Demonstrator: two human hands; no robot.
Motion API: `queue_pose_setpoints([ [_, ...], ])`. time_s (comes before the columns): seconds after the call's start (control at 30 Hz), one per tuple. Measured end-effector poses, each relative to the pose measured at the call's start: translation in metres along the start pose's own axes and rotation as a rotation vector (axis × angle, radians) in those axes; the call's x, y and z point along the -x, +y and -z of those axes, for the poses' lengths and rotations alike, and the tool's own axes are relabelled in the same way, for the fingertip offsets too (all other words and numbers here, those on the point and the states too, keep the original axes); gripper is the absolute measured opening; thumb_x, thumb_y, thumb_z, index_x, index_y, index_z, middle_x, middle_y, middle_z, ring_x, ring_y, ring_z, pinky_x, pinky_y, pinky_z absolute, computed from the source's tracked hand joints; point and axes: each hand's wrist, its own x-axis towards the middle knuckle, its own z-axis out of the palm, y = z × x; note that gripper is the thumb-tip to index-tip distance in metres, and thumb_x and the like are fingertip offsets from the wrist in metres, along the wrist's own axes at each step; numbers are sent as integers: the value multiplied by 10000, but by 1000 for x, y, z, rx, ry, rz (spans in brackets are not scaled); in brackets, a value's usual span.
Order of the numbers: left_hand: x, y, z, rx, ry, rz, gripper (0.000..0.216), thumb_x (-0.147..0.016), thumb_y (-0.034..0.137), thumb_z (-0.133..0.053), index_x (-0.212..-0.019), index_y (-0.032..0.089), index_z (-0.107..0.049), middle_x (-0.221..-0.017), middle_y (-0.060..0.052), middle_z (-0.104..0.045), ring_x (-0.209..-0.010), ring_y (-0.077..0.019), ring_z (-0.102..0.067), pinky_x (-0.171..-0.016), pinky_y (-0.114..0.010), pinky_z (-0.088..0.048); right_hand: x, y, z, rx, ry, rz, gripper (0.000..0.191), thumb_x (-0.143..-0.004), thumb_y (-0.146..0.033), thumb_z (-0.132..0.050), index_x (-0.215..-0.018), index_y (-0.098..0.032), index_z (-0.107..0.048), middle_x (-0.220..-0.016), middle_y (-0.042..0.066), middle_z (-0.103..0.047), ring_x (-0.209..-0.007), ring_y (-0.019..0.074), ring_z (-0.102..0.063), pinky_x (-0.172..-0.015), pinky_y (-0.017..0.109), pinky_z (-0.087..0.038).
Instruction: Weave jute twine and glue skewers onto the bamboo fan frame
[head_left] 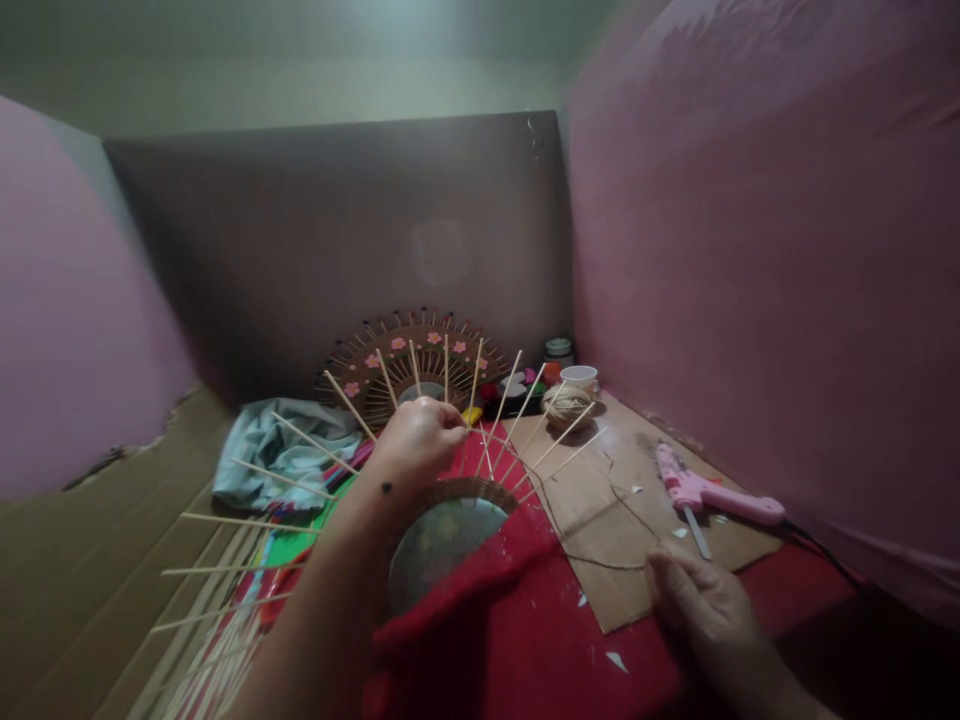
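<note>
My left hand (417,437) reaches over a round disc (442,540) with several thin wooden skewers (300,438) fanning out from its woven rim. Its fingers are pinched together at the far rim, near the skewers; what they grip is too small to make out. My right hand (694,595) rests low at the right on the edge of a cardboard sheet (600,520), fingers curled on a thin twine strand (600,560) that runs across the sheet toward the disc.
A pink glue gun (709,492) lies on the cardboard at right. A twine ball (567,404), a white cup (579,376) and a jar (558,348) stand at the back. A finished flowered fan piece (416,355) leans on the back wall. Light-blue cloth (277,445) lies left.
</note>
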Motion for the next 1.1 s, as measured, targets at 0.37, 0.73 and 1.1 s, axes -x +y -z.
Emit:
queue_pose_setpoints([
  [0.37,-6,-1,-6,-44,-31,-19,203,-677,212,-488,-666,135,-675,-395,22,-503,-354,-80,-416,-401,-210,-316,4,-13,-5,-115,76,-162,357,-731,-529,-588,-691,-221,-412,-422,-104,-339,-340,55,-261,-331,180,-248],
  [0.73,-8,-4,-10,-30,-43,-44,214,-666,244,-495,-675,140,-682,-421,4,-526,-351,-98,-446,-396,-227,-340,-20,-57,-25,308,48,260,227,-814,-419,-508,-780,-197,-537,-599,-31,-447,-510,102,-423,-457,235,-344],
  [1.1,-8,-3,-12,-65,-37,-69,209,-696,254,-507,-677,143,-683,-450,-20,-554,-396,-101,-451,-423,-225,-325,-70,-69,-97,527,70,632,204,-777,-115,-433,-937,-179,-540,-813,36,-600,-609,112,-514,-581,253,-406],
])
